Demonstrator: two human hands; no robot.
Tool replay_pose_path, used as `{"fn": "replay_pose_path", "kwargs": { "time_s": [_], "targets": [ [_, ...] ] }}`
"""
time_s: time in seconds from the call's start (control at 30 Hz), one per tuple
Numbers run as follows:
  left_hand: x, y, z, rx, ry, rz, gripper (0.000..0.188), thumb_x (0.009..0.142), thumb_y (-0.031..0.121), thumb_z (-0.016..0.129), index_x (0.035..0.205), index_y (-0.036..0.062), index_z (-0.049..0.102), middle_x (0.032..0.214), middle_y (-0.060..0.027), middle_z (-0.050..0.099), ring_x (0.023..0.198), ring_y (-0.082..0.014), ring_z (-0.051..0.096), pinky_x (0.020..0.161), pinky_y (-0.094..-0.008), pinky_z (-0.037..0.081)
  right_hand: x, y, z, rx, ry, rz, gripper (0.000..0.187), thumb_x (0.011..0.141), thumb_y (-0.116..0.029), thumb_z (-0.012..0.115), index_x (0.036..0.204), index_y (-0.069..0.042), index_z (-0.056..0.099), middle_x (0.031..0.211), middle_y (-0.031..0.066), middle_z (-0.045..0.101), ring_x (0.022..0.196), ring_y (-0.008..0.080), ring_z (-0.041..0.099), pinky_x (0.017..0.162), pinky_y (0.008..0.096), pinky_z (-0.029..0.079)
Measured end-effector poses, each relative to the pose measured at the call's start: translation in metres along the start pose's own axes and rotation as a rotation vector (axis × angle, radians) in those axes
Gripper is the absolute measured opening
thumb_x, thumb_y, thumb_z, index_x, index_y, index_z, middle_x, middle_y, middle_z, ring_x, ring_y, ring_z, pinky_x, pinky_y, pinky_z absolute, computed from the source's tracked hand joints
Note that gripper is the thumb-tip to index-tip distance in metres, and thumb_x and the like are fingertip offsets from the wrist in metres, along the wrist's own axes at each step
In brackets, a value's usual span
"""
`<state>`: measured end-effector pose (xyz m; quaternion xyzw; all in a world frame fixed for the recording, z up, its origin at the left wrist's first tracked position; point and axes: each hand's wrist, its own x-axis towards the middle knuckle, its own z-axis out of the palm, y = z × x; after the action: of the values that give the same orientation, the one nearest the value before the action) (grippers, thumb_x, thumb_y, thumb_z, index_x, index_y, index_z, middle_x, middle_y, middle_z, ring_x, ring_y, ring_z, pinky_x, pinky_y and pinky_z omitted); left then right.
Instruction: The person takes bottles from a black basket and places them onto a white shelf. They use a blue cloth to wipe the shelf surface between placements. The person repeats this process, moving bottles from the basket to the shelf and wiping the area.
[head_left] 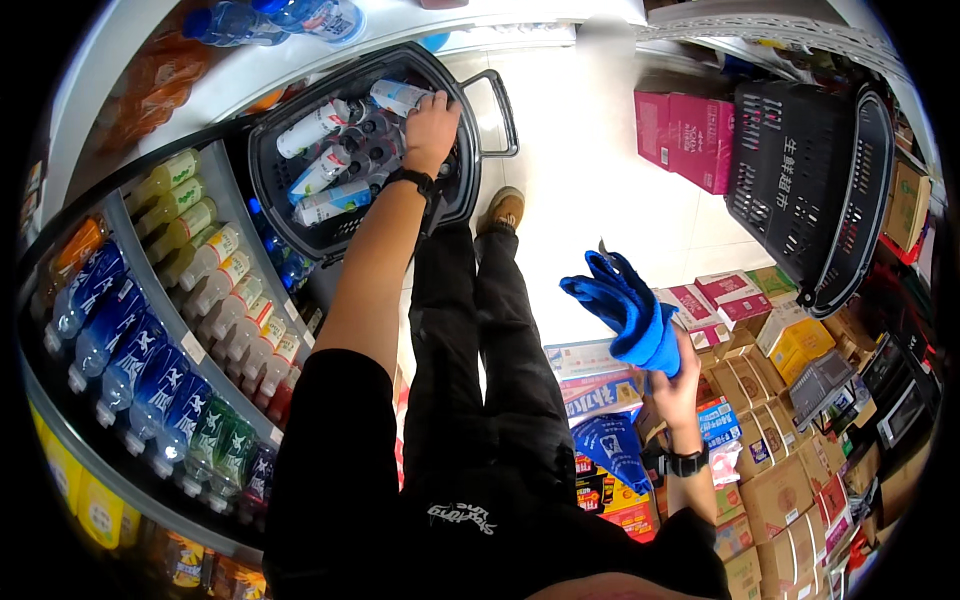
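My left hand (432,132) reaches into a black shopping basket (462,190) at the upper left. Its fingers are closed around the end of a white plastic bottle (396,97). Several more bottles lie in the same basket, among them a white bottle (313,128) with a red mark and a blue-and-white bottle (335,202); dark caps of others show between them. Out to the right, my right hand (680,380) grips a bunched blue cloth (632,310), whose folded end points up and left. Part of the right fingers is hidden behind the cloth.
Shelves of drink bottles (150,380) curve along my left. A stack of cartons (780,470) fills the lower right. Farther up stand pink boxes (685,135) and a tipped black basket (800,170). My shoe (503,210) rests on the pale floor (580,180) between.
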<state>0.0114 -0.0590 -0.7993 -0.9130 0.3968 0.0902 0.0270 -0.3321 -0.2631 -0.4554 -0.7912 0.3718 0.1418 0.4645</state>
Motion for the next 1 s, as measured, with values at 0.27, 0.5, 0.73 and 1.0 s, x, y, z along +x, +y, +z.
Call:
{"fn": "replay_pose_path", "kwargs": {
  "time_s": [0.27,0.5,0.73,1.0],
  "targets": [
    [-0.001,-0.022,-0.005,-0.089,-0.117,0.187,0.025,0.086,0.013,0.055,0.111,0.0122,0.058,0.114,-0.0086,0.058,0.099,-0.0267,0.063,0.069,-0.0351,0.057,0.003,-0.004,-0.005,0.022,0.007,0.050,0.057,0.073,0.004,0.052,0.130,0.005,0.049,0.109,0.0234,0.065,0.100,0.0264,0.065,0.090,0.0350,0.049],
    [-0.021,-0.073,-0.055,-0.370,-0.270,-0.073,0.026,0.090,0.015,0.054,0.113,0.0029,0.049,0.119,-0.0228,0.048,0.094,-0.0436,0.061,0.075,-0.0514,0.053,0.015,-0.027,-0.009,0.008,0.010,0.000,0.053,0.075,0.001,0.054,0.128,0.002,0.052,0.105,0.0206,0.066,0.102,0.0234,0.064,0.091,0.0353,0.048],
    [-0.103,-0.115,-0.194,-0.526,0.049,0.013,0.032,0.092,0.020,0.059,0.116,0.0024,0.049,0.117,-0.0199,0.049,0.099,-0.0428,0.058,0.079,-0.0471,0.051,0.019,-0.049,-0.014,0.276,-0.026,-0.049,0.050,0.086,-0.006,0.060,0.134,0.001,0.047,0.112,0.0077,0.061,0.104,0.0173,0.057,0.095,0.0314,0.044],
    [-0.196,-0.088,-0.533,-0.632,0.441,0.006,0.018,0.089,0.013,0.061,0.100,0.0016,0.053,0.085,-0.0180,0.058,0.078,-0.0393,0.059,0.067,-0.0391,0.047,0.016,-0.216,-0.013,0.736,-0.140,-0.482,0.045,0.090,-0.014,0.065,0.129,0.003,0.050,0.117,0.0088,0.061,0.105,0.0152,0.057,0.093,0.0309,0.046]
  ]
}}
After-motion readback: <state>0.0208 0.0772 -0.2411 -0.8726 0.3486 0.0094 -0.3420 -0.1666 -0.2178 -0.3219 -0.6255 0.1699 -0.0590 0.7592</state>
